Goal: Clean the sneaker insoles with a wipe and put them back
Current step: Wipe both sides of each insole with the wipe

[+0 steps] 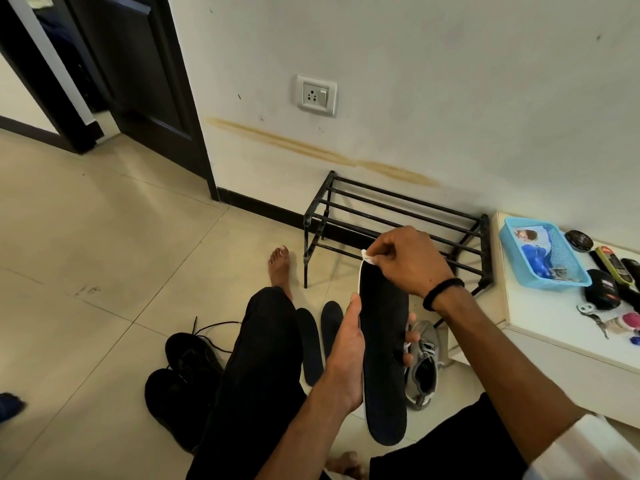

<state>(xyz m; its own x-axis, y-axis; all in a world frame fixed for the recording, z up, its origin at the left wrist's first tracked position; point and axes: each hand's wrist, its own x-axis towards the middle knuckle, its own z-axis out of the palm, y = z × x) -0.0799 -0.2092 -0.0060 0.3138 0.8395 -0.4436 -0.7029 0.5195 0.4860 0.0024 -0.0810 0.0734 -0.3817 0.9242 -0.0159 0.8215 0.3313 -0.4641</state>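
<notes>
The left hand [346,355] cups a black insole [384,358] from the side, thumb along one edge, fingertips curling round the other, holding it upright above the lap. Up at the toe end, the right hand [405,261] pinches a small white wipe [367,257] against the rim, fingers bunched tight on it. Two more insoles [320,337] lie flat on the floor tiles beside the knee. A grey sneaker [424,372] sits just behind the held insole, and black shoes [180,375] wait off to the left. That insole looks light and bendy, likely foam, so a mid-length edge grip suits it; pressing hard at the tip would probably flex it, so I'd brace it from behind.
</notes>
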